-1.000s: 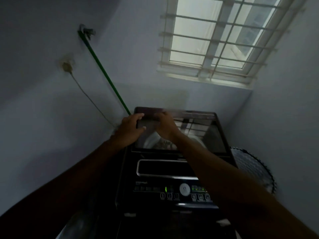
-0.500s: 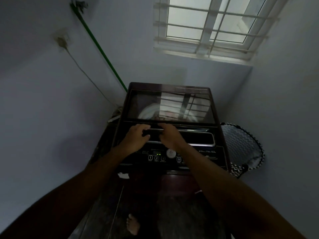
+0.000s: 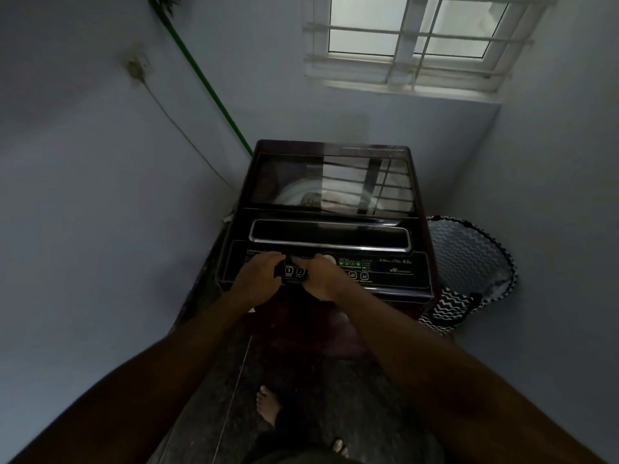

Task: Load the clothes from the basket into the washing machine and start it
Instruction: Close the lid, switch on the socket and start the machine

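Head view: washing machine (image 3: 330, 209) sits lid shut, long axis front-to-back, control panel (image 3: 385, 266) toward person. Left hand (image 3: 259, 277) and right hand (image 3: 323, 274), fingers loosely bent, rest on panel (grasping nothing). Basket (image 3: 469, 259) just right; walls close both sides.

"1", "2" and "6.5" on the washing machine's control panel (image 3: 385, 262)

You stand in a home laundry corner: a top-loading washing machine (image 3: 330, 219) fills the corner between plain painted walls, under a barred window (image 3: 415, 45), with a zigzag-patterned laundry basket (image 3: 469, 262) just beside it and bare feet (image 3: 268, 405) on stone floor.
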`<action>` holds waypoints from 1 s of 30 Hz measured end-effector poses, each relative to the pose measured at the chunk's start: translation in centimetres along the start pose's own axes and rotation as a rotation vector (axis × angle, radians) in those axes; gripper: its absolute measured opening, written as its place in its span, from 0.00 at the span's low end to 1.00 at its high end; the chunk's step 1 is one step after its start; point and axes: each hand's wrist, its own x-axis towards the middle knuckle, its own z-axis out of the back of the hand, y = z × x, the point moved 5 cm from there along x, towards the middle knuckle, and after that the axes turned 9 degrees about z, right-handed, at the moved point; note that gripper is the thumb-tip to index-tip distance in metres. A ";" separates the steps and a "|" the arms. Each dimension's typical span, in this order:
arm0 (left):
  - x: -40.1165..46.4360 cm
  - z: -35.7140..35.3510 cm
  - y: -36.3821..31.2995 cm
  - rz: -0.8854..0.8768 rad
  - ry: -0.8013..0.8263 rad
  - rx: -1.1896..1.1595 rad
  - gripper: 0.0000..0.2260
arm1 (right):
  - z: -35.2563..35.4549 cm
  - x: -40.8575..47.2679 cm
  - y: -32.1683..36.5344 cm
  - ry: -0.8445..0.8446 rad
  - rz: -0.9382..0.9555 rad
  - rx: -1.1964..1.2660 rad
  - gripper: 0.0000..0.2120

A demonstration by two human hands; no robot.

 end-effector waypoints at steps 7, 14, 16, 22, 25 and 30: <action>-0.5 -0.7 0.2 -0.026 -0.010 0.070 0.28 | -1.6 -0.8 -0.2 0.031 0.058 -0.118 0.35; 0.3 -0.5 -0.4 0.001 -0.040 0.117 0.30 | -4.0 -1.4 1.1 -0.016 0.070 -0.364 0.42; 0.5 -0.4 -0.3 -0.007 -0.033 0.128 0.30 | -4.4 -1.4 1.4 -0.041 0.063 -0.359 0.43; 0.8 -0.3 0.0 -0.007 -0.006 0.130 0.30 | -4.4 -0.9 1.1 -0.057 0.072 -0.329 0.40; 0.7 -0.2 -0.1 -0.002 -0.012 0.120 0.29 | -4.4 -1.2 1.1 -0.064 0.067 -0.308 0.40; 0.6 -0.4 -0.2 0.004 0.005 0.140 0.33 | -4.2 -1.8 1.0 -0.077 0.086 -0.295 0.40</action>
